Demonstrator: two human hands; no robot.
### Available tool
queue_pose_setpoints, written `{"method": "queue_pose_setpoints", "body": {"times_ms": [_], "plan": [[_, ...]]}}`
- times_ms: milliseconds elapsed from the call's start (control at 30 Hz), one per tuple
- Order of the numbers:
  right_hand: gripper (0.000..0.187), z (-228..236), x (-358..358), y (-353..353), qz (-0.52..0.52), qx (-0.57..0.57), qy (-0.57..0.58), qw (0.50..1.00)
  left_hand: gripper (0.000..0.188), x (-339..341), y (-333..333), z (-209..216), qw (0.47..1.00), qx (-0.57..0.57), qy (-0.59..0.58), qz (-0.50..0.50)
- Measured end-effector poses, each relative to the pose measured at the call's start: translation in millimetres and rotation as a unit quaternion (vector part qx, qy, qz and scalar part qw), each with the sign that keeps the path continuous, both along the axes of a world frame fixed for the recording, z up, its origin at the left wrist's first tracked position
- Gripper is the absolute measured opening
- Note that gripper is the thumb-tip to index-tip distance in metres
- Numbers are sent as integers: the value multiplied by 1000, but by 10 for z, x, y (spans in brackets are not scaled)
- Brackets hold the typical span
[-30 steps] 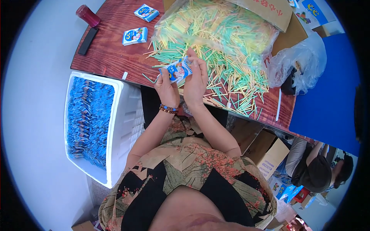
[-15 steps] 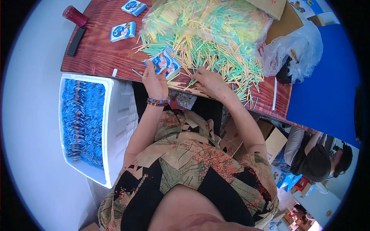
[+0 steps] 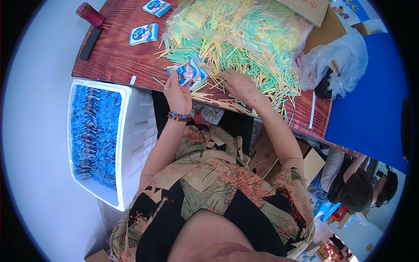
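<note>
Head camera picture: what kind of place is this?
Probably a small packing workshop. A wooden table holds a heap of coloured sticks, a white foam box is full of blue packets, and the left hand holds a packet.
</note>
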State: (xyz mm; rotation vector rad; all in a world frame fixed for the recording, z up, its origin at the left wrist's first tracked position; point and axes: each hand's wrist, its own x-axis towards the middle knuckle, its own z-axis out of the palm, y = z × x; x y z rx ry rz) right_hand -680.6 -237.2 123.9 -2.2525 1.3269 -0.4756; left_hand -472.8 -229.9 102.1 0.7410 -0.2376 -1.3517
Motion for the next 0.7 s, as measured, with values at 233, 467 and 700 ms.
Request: {"method": "queue_pose_setpoints", "body": {"times_ms": [233,467,700], "plan": [[10,66,-148,-157,-182,114,-280,936,23,-54,19,-29,1000,13,-3,-20],[11,459,260,-33,-221,57,-624,747,20,-149,34,61,1000,3,5,-17],[9,457,610,-20,-169,20,-546,821,18,-114,56,84,1000,-20,9,-18]]}}
